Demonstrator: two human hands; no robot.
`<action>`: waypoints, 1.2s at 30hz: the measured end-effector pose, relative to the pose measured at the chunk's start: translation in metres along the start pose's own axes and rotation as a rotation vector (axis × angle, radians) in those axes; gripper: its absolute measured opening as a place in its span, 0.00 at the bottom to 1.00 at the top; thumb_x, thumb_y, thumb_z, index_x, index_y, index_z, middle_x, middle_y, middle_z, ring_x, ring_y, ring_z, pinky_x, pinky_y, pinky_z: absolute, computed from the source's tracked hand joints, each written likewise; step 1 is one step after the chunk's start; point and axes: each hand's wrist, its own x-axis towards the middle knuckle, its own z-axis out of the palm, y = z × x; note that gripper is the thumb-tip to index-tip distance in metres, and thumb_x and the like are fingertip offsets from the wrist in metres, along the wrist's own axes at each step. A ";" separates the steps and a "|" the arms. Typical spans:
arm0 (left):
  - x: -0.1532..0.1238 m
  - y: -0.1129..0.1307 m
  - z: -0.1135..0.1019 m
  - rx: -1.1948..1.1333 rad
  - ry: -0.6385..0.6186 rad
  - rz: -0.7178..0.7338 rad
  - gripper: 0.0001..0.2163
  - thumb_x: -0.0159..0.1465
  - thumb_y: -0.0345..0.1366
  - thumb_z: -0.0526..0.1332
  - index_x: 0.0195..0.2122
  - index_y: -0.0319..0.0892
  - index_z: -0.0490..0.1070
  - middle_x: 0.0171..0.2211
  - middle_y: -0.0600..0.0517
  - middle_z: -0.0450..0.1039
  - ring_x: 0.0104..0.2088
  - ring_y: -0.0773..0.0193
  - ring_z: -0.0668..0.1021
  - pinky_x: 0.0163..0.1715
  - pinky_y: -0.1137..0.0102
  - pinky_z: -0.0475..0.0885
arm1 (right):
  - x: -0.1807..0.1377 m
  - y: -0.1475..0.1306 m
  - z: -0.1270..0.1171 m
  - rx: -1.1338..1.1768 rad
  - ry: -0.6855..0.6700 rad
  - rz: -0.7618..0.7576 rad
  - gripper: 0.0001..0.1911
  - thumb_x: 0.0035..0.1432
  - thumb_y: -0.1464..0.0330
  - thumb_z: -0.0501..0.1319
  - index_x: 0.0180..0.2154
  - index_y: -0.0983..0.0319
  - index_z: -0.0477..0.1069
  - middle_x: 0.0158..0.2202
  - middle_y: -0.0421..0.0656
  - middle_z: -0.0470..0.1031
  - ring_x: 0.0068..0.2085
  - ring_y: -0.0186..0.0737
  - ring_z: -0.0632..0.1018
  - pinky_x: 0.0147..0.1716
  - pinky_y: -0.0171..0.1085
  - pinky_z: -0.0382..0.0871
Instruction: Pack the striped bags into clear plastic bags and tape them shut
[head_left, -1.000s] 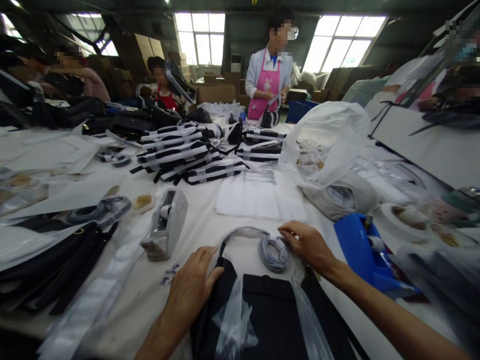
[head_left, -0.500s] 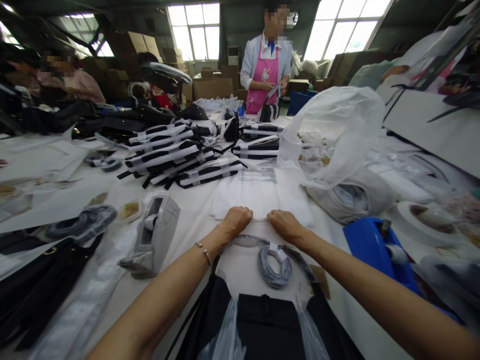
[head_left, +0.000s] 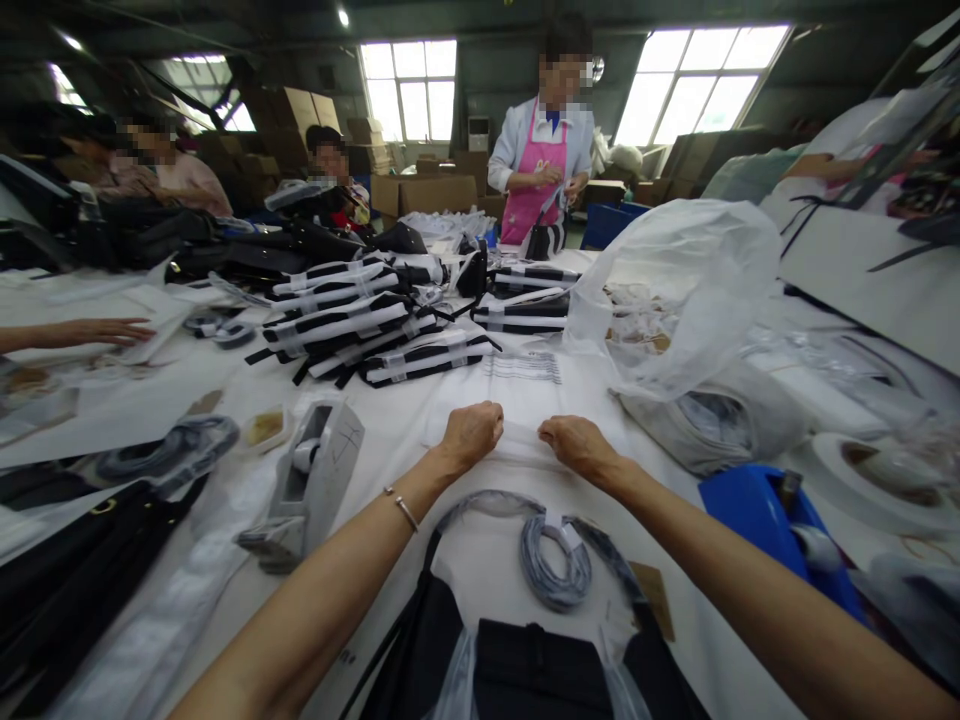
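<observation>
Worktable (head_left: 480, 570): white cover
Near centre: black handbag (head_left: 544, 670), wrapped coil (head_left: 534, 572)
Left: grey tape dispenser (head_left: 334, 470)
Right: blue tape dispenser (head_left: 750, 512)
Middle: printed white plastic sheets (head_left: 525, 392)
Far centre: piled black-and-white bundles (head_left: 341, 325)

Black bag (head_left: 541, 672) partly below frame

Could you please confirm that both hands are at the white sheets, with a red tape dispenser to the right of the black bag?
Not quite: the tape dispenser right of the black bag is blue, not red, as the head view shows. The left hand and right hand are indeed at the white sheets.
</observation>
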 end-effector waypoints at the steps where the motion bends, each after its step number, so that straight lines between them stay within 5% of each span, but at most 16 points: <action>1: 0.000 0.002 -0.001 0.007 0.016 0.017 0.10 0.66 0.32 0.53 0.43 0.41 0.73 0.40 0.45 0.76 0.38 0.56 0.78 0.37 0.66 0.67 | 0.001 -0.002 0.000 -0.005 0.003 0.005 0.12 0.63 0.70 0.55 0.38 0.60 0.78 0.39 0.46 0.80 0.40 0.42 0.79 0.38 0.35 0.64; 9: 0.002 0.018 0.003 0.085 -0.004 0.256 0.08 0.66 0.27 0.54 0.35 0.38 0.74 0.37 0.42 0.76 0.40 0.55 0.76 0.40 0.63 0.64 | -0.001 -0.017 -0.003 -0.012 0.037 0.063 0.09 0.59 0.62 0.62 0.35 0.59 0.78 0.36 0.45 0.81 0.38 0.44 0.79 0.33 0.36 0.63; 16: -0.002 0.013 0.013 0.116 -0.001 0.233 0.04 0.65 0.33 0.61 0.37 0.37 0.71 0.37 0.43 0.74 0.41 0.55 0.76 0.40 0.63 0.65 | -0.008 -0.018 -0.004 0.026 -0.069 -0.010 0.11 0.63 0.65 0.59 0.34 0.58 0.80 0.34 0.45 0.82 0.36 0.42 0.80 0.34 0.34 0.63; 27: -0.011 0.016 -0.001 -0.024 -0.053 0.156 0.13 0.64 0.48 0.61 0.43 0.44 0.72 0.42 0.51 0.75 0.42 0.61 0.76 0.42 0.68 0.68 | -0.010 -0.020 0.002 0.115 0.043 -0.002 0.07 0.57 0.65 0.65 0.30 0.61 0.72 0.30 0.42 0.77 0.31 0.36 0.74 0.30 0.33 0.58; 31: -0.008 0.021 0.004 -0.026 -0.071 0.090 0.11 0.68 0.38 0.55 0.35 0.43 0.75 0.36 0.49 0.75 0.37 0.60 0.77 0.39 0.67 0.69 | -0.005 -0.020 0.003 0.156 0.020 -0.003 0.13 0.56 0.59 0.66 0.28 0.61 0.69 0.26 0.39 0.75 0.28 0.34 0.72 0.26 0.32 0.57; 36: -0.006 0.028 0.013 -0.016 0.002 0.033 0.10 0.69 0.29 0.49 0.42 0.40 0.70 0.39 0.46 0.74 0.42 0.58 0.75 0.43 0.66 0.68 | -0.005 -0.018 0.000 0.056 0.059 0.033 0.10 0.62 0.61 0.58 0.34 0.60 0.71 0.34 0.43 0.78 0.33 0.37 0.75 0.29 0.33 0.58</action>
